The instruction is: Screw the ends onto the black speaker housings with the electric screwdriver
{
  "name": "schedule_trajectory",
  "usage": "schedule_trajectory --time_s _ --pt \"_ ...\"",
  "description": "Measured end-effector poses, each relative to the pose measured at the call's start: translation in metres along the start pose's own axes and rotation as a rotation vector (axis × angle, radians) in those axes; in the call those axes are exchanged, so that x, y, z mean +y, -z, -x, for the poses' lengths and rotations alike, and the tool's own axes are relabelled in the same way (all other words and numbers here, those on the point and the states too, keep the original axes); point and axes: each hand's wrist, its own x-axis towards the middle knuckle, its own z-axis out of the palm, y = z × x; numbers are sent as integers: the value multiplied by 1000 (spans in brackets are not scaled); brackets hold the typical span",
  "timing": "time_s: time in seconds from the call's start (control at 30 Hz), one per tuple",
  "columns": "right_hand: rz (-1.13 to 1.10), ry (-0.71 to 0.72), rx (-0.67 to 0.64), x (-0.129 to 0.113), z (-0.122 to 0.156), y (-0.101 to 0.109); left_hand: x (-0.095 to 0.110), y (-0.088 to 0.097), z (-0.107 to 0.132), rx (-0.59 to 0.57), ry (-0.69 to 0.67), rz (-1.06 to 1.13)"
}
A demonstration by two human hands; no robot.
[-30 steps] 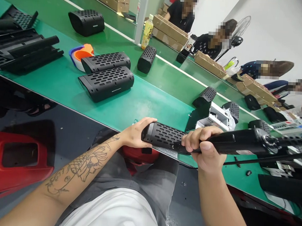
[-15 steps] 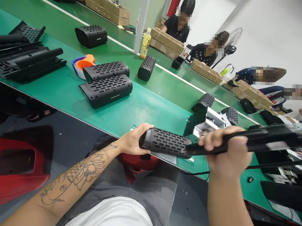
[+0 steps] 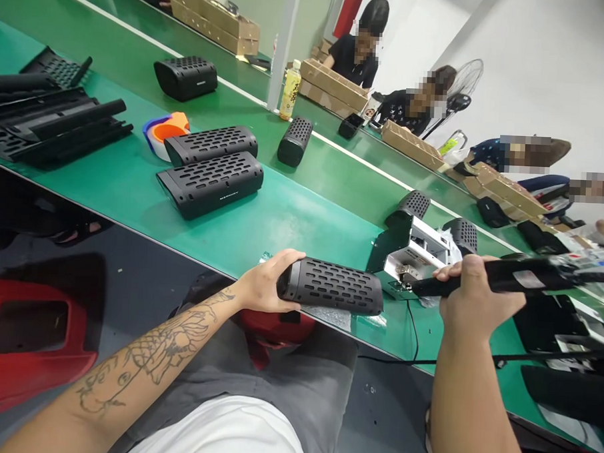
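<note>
The left hand [image 3: 264,283] has its fingers around the nine o'clock end of the black case [image 3: 337,286], at the desk [image 3: 292,219] edge. The right hand [image 3: 472,294] grips the black driver [image 3: 510,277], tip near the metal box [image 3: 421,238] at the case's two o'clock. Best hold both steady.

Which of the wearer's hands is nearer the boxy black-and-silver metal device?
Right. The right hand, holding a black cylindrical tool, is beside the device; the left hand, gripping a black oblong perforated casing, is farther left.
</note>
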Motion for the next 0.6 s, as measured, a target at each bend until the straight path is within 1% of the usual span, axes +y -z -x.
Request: schedule_trajectory --time_s 0.07,0.1,0.13,0.2,0.27,0.3,0.33,0.43,0.5,0.6 --pt "-63 -13 -1 -29 12 -11 0 -1 -1 4 -16 8" --pt "-116 -9 -27 -43 19 -18 -1 -1 -1 8 -29 16" --pt "-177 -4 -83 -57 27 -26 -1 -2 -2 11 -40 25" --pt "-294 -31 -254 -79 47 -45 -1 -2 -3 14 -46 42" --pt "-371 -88 -416 -90 68 -66 -1 -3 -3 13 -36 54" --pt "-395 -110 -473 -92 77 -77 0 -3 -3 14 -35 60" --pt "-412 -120 -503 -91 85 -88 0 -4 -4 17 -40 67" --pt "-433 -123 -521 -82 101 -114 1 -5 -4 30 -45 85" --pt "-409 -136 -538 -74 104 -124 2 -5 -5 31 -25 89" --pt "-363 -157 -576 -67 104 -131 2 -6 -5 30 -14 97"
